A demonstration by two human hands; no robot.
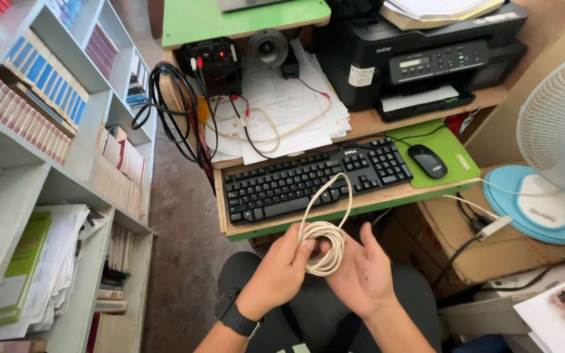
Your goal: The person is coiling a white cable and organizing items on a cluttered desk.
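Observation:
A cream-white cable is wound into a small coil between my hands, with one loose loop arching up over the keyboard's front edge. My left hand, with a black watch on the wrist, pinches the coil at its left side. My right hand lies palm up under the coil with the fingers spread, supporting it from the right. Both hands hover above my lap, just in front of the pull-out tray.
A black keyboard and a black mouse on a green pad lie on the wooden tray. Above are loose papers, black cables, a small speaker and a black printer. Bookshelves stand left; a white fan on cardboard boxes stands right.

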